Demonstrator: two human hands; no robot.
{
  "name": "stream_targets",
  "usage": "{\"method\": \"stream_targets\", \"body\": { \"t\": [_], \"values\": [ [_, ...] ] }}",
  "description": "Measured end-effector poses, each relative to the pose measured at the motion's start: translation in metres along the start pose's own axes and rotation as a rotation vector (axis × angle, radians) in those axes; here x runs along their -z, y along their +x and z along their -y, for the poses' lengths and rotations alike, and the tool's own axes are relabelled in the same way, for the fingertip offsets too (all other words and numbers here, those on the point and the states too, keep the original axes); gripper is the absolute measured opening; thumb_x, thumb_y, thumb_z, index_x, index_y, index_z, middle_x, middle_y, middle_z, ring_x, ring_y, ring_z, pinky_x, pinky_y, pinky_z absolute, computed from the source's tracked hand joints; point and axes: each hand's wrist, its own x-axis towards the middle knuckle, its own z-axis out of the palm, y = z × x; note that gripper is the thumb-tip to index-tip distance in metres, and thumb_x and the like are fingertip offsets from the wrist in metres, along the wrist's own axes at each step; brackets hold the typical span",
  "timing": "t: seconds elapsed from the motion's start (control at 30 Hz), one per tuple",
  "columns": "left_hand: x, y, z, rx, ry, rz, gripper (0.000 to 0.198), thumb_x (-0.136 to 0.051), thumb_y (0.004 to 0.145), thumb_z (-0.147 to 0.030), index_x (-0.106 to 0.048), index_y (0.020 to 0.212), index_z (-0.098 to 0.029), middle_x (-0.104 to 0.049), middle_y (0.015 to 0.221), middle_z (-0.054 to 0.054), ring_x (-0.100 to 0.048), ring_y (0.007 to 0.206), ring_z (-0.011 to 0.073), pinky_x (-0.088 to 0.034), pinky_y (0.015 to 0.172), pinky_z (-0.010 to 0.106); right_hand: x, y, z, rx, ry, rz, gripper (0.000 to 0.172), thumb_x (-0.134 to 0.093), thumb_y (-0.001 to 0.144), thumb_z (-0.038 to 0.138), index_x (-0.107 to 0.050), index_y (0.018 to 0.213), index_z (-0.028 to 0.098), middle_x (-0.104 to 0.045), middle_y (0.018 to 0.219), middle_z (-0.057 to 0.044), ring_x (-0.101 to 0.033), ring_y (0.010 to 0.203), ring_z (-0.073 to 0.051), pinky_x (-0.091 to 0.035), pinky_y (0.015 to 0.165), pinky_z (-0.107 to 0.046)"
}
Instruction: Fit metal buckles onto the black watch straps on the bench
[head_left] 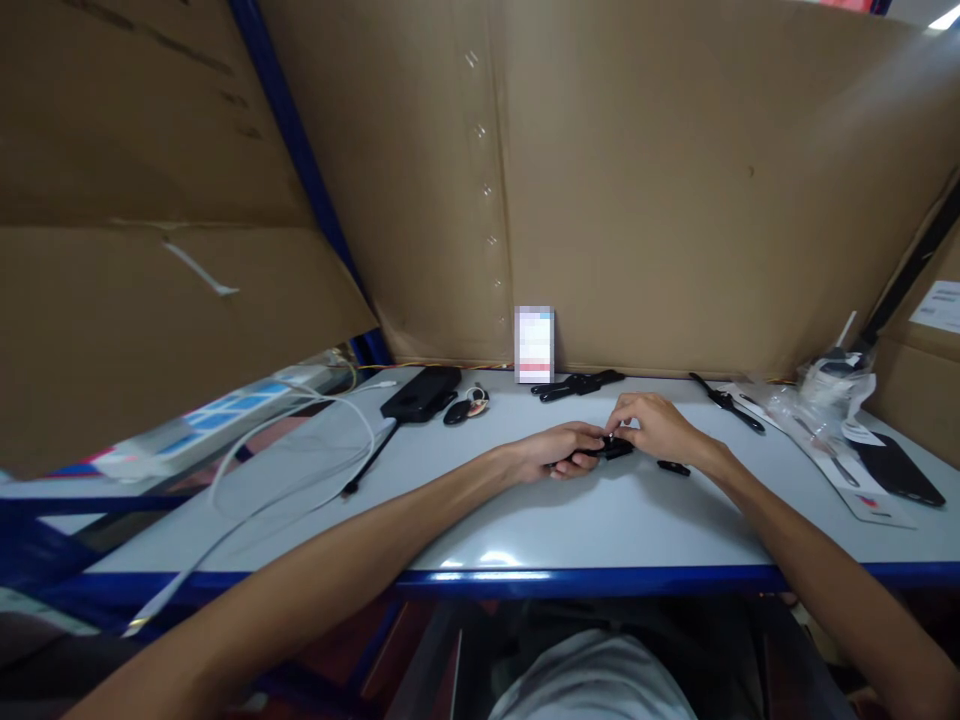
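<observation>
two bare hands above a white tabletop [487, 530] edged in blue. the elongated black object [619, 448] is held between them, just over the middle of the surface; its exact kind is not resolved at this size. by the left hand [559, 450] it is wrapped in curled fingers, probably so that its body is kept steady. by the right hand [651, 425] thumb and fingertips are brought together in a pinch at the object's far end, where a small bright spot is seen; whether a separate part is gripped there cannot be told. both forearms are angled inward, an arrangement by which fine fingertip work is presumably favoured. a small black piece [673, 467] is laid just beside the right wrist, perhaps so as to be within easy reach. the lit smartphone [534, 345] is propped upright against the cardboard panel [637, 200], apparently so that its screen is turned toward the person. near its foot, black straps or cables [577, 386] are bunched together. at the left, a black box-shaped device [420, 393] and a dark oval fob [455, 412] are set; at the right, a black watch-like band [726, 403] is laid near clear plastic packaging [780, 400].
</observation>
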Motion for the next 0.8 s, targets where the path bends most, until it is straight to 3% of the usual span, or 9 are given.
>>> {"method": "stream_targets", "body": {
  "t": [0.23, 0.33, 0.6, 0.7, 0.8],
  "values": [
    [0.003, 0.001, 0.002, -0.01, -0.018, 0.012, 0.012, -0.055, 0.09, -0.027, -0.045, 0.093, -0.021, -0.029, 0.055, -0.01, -0.017, 0.036, 0.0042, -0.008, 0.035, 0.018, 0.005, -0.003, 0.006, -0.029, -0.038, 0.024, 0.021, -0.065, 0.081, 0.015, -0.078, 0.096, 0.024, -0.069, 0.09, -0.004, -0.057, 0.078, -0.016, -0.036, 0.069, -0.026],
    [0.004, 0.002, 0.003, -0.017, -0.018, 0.024, 0.011, -0.054, 0.09, -0.026, -0.045, 0.091, -0.021, -0.028, 0.055, -0.01, -0.017, 0.036, 0.0043, -0.007, 0.035, 0.017, 0.004, -0.003, 0.006, 0.001, -0.03, 0.008, 0.013, -0.066, 0.085, 0.02, -0.078, 0.09, 0.023, -0.067, 0.089, -0.004, -0.056, 0.078, -0.015, -0.035, 0.07, -0.026],
    [0.002, 0.002, 0.004, -0.025, 0.031, 0.012, 0.007, -0.051, 0.091, -0.025, -0.045, 0.092, -0.021, -0.031, 0.055, -0.01, -0.017, 0.036, 0.0042, -0.009, 0.035, 0.017, -0.005, -0.003, 0.01, 0.058, -0.137, -0.01, 0.021, -0.057, 0.091, 0.014, -0.075, 0.082, 0.019, -0.062, 0.078, -0.004, -0.053, 0.078, -0.015, -0.03, 0.067, -0.026],
    [0.003, 0.003, 0.005, -0.029, 0.027, 0.022, 0.007, -0.05, 0.091, -0.025, -0.045, 0.093, -0.021, -0.031, 0.054, -0.01, -0.017, 0.036, 0.0045, -0.01, 0.034, 0.017, -0.011, -0.002, 0.012, -0.005, -0.128, -0.038, 0.018, -0.057, 0.089, 0.013, -0.072, 0.079, 0.017, -0.064, 0.078, -0.005, -0.053, 0.074, -0.015, -0.03, 0.065, -0.026],
    [0.003, 0.003, 0.005, -0.021, 0.027, 0.025, 0.009, -0.051, 0.09, -0.024, -0.043, 0.092, -0.022, -0.031, 0.054, -0.01, -0.018, 0.036, 0.0048, -0.009, 0.034, 0.017, -0.014, 0.0, 0.011, -0.137, 0.029, -0.048, 0.012, -0.061, 0.085, 0.013, -0.071, 0.08, 0.017, -0.065, 0.071, -0.002, -0.053, 0.066, -0.013, -0.031, 0.061, -0.024]
  ]
}}
